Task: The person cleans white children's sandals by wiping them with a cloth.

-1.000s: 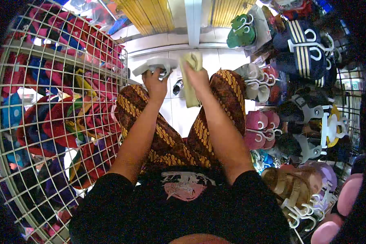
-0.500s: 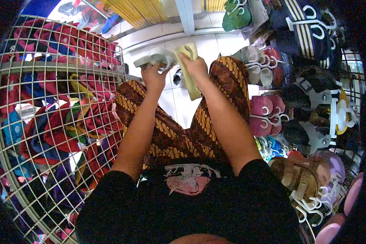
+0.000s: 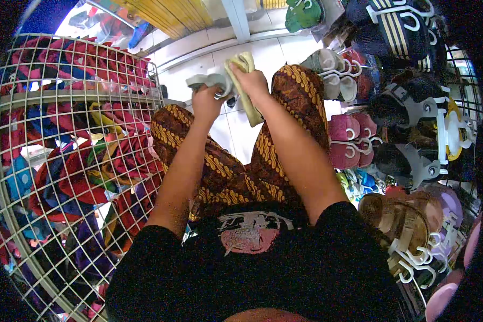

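Observation:
A pale grey sandal (image 3: 198, 80) with a light strap is held in my left hand (image 3: 208, 101), over the white tiled floor between my knees. My right hand (image 3: 251, 86) grips a folded yellowish cloth (image 3: 243, 60), whose lower end hangs down beside the wrist. The cloth is close to the sandal's right side; whether they touch is hard to tell. Beneath the hands, a small dark object (image 3: 231, 101) shows partly on the floor.
A wire grid basket (image 3: 80, 96) full of colourful items stands on the left. Along the right hang pink sandals (image 3: 344, 127), grey sandals (image 3: 333, 80), brown sandals (image 3: 397, 217) and dark sandals on white hangers. A door frame (image 3: 236, 20) crosses the floor ahead.
The sandal has shifted slightly right and turned in my left hand. My right hand and the cloth have moved a little up and left, and the view has shifted slightly.

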Demonstrator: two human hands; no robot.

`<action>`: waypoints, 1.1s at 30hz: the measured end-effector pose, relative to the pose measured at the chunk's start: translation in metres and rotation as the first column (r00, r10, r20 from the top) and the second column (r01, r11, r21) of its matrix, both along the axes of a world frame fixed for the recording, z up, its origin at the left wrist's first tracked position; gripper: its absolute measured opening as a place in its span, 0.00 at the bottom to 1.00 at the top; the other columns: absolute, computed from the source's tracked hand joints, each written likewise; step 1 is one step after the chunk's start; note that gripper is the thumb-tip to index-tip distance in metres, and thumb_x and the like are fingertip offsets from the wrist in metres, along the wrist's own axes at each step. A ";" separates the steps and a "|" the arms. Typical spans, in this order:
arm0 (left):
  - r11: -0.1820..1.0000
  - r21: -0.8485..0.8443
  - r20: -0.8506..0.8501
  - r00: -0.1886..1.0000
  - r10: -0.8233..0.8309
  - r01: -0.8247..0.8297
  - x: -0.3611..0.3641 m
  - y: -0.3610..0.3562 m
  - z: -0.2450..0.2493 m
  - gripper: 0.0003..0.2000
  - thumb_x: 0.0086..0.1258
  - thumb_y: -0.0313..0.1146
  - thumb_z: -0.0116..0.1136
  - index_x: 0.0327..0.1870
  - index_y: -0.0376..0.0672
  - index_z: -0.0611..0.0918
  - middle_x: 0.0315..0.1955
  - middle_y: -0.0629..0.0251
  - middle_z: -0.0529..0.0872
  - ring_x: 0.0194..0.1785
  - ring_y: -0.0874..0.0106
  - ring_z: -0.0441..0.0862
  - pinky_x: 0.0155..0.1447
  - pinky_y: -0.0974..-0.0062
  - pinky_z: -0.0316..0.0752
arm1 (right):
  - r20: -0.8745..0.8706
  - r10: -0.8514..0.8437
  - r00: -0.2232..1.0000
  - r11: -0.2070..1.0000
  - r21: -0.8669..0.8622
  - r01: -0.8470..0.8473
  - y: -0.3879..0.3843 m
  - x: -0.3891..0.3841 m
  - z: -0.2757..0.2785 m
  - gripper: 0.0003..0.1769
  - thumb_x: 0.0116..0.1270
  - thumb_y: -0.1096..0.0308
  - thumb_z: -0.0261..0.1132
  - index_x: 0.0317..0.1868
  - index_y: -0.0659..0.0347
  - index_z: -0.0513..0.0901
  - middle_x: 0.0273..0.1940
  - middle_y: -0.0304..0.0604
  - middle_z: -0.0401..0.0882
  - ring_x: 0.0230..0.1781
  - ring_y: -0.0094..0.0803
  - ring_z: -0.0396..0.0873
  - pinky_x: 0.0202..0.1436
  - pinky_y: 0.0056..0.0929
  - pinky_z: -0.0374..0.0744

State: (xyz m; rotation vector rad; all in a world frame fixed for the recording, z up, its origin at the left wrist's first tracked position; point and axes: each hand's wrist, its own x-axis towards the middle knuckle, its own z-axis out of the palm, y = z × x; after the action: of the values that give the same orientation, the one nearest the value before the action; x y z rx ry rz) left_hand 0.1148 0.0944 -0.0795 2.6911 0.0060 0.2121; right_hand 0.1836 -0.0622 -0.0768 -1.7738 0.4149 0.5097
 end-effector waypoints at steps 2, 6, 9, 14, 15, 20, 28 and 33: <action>0.990 0.139 0.024 1.000 -0.018 0.014 -0.002 0.001 -0.004 0.19 0.52 0.48 0.73 0.38 0.43 0.89 0.33 0.57 0.86 0.42 0.58 0.82 0.52 0.58 0.71 | -0.014 -0.018 1.000 0.998 0.053 0.019 0.000 -0.001 0.006 0.32 0.56 0.40 0.72 0.29 0.69 0.83 0.21 0.43 0.80 0.16 0.33 0.79 0.20 0.32 0.77; 0.990 0.025 0.121 0.984 0.135 -0.139 0.000 -0.003 0.013 0.17 0.53 0.45 0.73 0.38 0.44 0.88 0.33 0.59 0.86 0.41 0.58 0.82 0.52 0.59 0.70 | -0.080 -0.050 0.996 0.989 0.133 0.061 -0.004 -0.004 0.015 0.31 0.56 0.39 0.72 0.29 0.67 0.84 0.20 0.42 0.79 0.15 0.32 0.77 0.20 0.30 0.76; 0.998 0.055 0.075 0.997 0.023 -0.027 -0.002 -0.004 0.016 0.17 0.53 0.45 0.73 0.39 0.45 0.88 0.32 0.60 0.86 0.41 0.59 0.82 0.52 0.59 0.70 | -0.047 -0.024 0.999 0.992 0.123 0.029 -0.003 -0.003 0.008 0.31 0.57 0.40 0.72 0.30 0.66 0.84 0.22 0.42 0.80 0.17 0.31 0.78 0.21 0.29 0.76; 0.998 0.004 0.074 0.995 0.064 -0.064 -0.003 0.000 0.003 0.18 0.51 0.44 0.74 0.40 0.44 0.88 0.35 0.56 0.85 0.43 0.57 0.81 0.51 0.58 0.71 | -0.058 -0.033 0.998 0.993 0.116 0.040 0.000 0.008 -0.015 0.36 0.54 0.35 0.71 0.35 0.69 0.85 0.27 0.45 0.82 0.24 0.32 0.81 0.27 0.31 0.78; 0.995 -0.019 0.116 0.988 0.101 -0.100 -0.002 0.001 -0.002 0.18 0.52 0.44 0.74 0.41 0.44 0.88 0.35 0.55 0.85 0.44 0.56 0.81 0.51 0.58 0.71 | -0.051 -0.018 0.999 0.992 0.126 0.025 -0.003 0.003 0.005 0.38 0.53 0.34 0.71 0.35 0.70 0.85 0.28 0.45 0.82 0.25 0.33 0.81 0.28 0.32 0.79; 0.995 -0.013 -0.088 0.991 0.101 -0.102 0.000 0.004 -0.006 0.21 0.52 0.47 0.75 0.43 0.44 0.87 0.36 0.55 0.87 0.41 0.55 0.83 0.47 0.57 0.75 | 0.095 -0.019 0.995 0.980 0.198 0.000 0.005 0.004 -0.040 0.42 0.49 0.29 0.70 0.35 0.70 0.85 0.29 0.46 0.84 0.24 0.33 0.82 0.26 0.30 0.80; 0.999 0.005 0.097 0.995 0.035 -0.035 0.007 0.012 -0.011 0.22 0.57 0.49 0.71 0.43 0.40 0.86 0.32 0.50 0.86 0.37 0.52 0.84 0.43 0.58 0.77 | 0.108 -0.013 0.994 0.997 -0.070 0.021 0.000 -0.002 -0.006 0.38 0.52 0.31 0.69 0.32 0.66 0.85 0.26 0.48 0.84 0.23 0.35 0.84 0.31 0.31 0.83; 0.994 -0.098 0.011 0.999 -0.051 0.052 0.007 0.014 -0.018 0.22 0.58 0.49 0.70 0.46 0.41 0.86 0.35 0.49 0.86 0.40 0.52 0.84 0.47 0.58 0.77 | 0.087 0.056 0.995 0.987 -0.155 -0.042 0.002 0.002 -0.003 0.43 0.51 0.29 0.67 0.40 0.69 0.85 0.33 0.54 0.86 0.35 0.42 0.86 0.40 0.37 0.83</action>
State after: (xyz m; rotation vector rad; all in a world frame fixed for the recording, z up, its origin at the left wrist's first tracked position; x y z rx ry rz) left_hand 0.1216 0.1084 -0.0977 2.5886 -0.0537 0.2020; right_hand 0.1857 -0.0604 -0.0801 -1.9517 0.3554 0.4393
